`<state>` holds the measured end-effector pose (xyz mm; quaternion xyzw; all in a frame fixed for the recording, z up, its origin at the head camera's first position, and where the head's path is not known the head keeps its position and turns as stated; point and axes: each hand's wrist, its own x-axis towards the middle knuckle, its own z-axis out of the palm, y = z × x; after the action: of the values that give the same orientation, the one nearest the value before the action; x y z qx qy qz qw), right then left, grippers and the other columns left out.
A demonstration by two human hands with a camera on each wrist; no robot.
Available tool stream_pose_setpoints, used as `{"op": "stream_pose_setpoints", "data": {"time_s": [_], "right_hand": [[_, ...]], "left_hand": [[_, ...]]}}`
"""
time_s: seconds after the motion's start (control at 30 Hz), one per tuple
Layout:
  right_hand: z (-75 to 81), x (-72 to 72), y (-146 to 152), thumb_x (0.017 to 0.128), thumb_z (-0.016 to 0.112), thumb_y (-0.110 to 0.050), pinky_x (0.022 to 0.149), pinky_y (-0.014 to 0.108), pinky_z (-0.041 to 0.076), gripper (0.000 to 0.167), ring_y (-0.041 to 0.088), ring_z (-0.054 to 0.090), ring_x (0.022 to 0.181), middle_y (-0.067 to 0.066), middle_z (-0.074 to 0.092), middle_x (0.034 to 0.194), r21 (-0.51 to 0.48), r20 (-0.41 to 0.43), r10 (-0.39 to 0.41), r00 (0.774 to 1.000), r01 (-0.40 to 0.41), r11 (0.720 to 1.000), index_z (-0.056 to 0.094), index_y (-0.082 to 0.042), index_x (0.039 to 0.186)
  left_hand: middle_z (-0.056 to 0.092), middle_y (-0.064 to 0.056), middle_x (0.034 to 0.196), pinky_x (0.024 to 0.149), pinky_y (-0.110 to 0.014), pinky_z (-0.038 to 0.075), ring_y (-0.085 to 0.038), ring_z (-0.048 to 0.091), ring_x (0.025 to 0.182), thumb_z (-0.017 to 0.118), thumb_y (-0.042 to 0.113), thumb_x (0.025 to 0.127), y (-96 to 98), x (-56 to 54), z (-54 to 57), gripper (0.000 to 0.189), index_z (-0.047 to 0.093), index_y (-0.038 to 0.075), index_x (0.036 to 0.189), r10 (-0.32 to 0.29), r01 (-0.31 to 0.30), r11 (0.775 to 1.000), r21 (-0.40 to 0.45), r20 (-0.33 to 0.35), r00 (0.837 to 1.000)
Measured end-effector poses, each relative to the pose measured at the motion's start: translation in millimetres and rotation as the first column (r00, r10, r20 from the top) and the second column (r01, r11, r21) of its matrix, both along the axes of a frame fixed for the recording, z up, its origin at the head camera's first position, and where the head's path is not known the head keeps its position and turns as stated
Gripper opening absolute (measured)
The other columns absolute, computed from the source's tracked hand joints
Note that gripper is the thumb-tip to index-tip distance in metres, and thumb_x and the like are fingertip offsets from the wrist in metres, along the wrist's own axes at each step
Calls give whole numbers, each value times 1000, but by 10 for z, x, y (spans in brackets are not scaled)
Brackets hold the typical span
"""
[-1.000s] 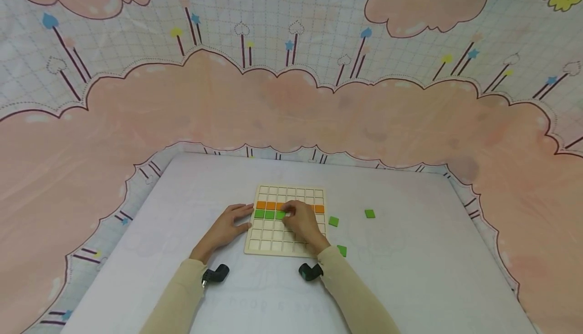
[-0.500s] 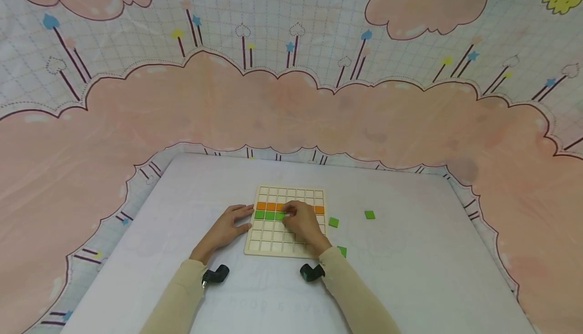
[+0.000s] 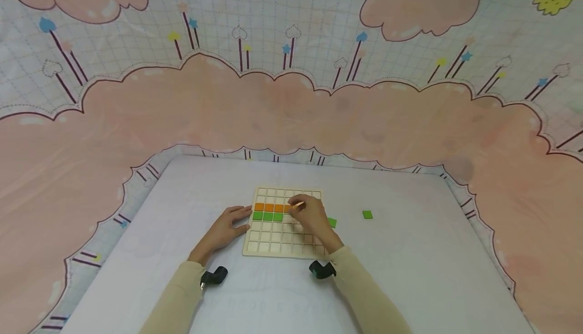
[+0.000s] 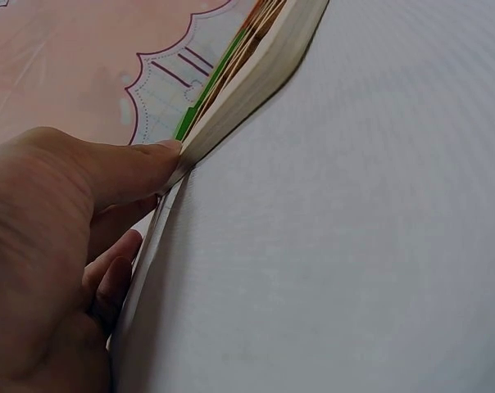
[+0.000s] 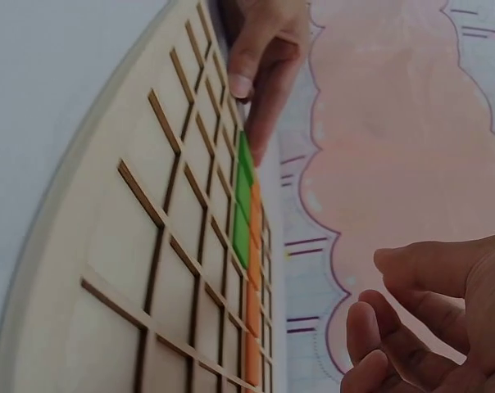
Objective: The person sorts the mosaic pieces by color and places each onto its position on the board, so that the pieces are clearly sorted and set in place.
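Observation:
A pale wooden grid board [image 3: 262,247] lies flat in the middle of the table. Orange square tiles [image 3: 269,208] fill part of one row, and three green square tiles [image 3: 267,216] sit in the row below them. My left hand [image 3: 224,228] rests its thumb and fingertips against the board's left edge; the left wrist view has the thumb [image 4: 141,170] touching that edge. Above the board's right half hovers my right hand [image 3: 313,217], its fingers bent. Nothing shows between the right hand's fingers [image 5: 420,270] in the right wrist view. Part of the orange row is hidden behind that hand.
Two loose green tiles lie right of the board, one [image 3: 332,222] partly behind my right hand and another [image 3: 367,214] farther out. A white cloth [image 3: 432,253] covers the table. Patterned pink cloth [image 3: 291,111] hangs beyond its far edge.
My right hand has lifted off the green row and shifted slightly right and up, uncovering the third green tile and a fourth orange one. My left hand stays at the edge.

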<state>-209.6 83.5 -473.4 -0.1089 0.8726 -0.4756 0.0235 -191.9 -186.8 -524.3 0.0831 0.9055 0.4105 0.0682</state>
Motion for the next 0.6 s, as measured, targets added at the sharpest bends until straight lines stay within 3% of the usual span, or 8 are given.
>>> {"op": "stream_pose_setpoints", "data": {"time_s": [0.3, 0.6], "right_hand": [[126, 74, 230, 88, 72, -13, 66, 26, 53, 21, 19, 64, 87, 6, 70, 106, -8, -83, -25, 996, 24, 1000, 71, -5, 108], [136, 114, 464, 87, 73, -12, 65, 25, 53, 22, 21, 65, 87, 8, 71, 103, -17, -115, -74, 991, 73, 997, 71, -5, 108]], "left_hand": [[40, -9, 155, 119, -60, 24, -36, 29, 147, 69, 17, 91, 8, 14, -23, 53, 53, 8, 141, 2, -2, 1000, 4, 4, 1000], [42, -8, 155, 119, -60, 24, -36, 30, 146, 69, 16, 91, 12, 30, -16, 53, 53, 8, 141, 3, -3, 1000, 6, -4, 1000]]}}
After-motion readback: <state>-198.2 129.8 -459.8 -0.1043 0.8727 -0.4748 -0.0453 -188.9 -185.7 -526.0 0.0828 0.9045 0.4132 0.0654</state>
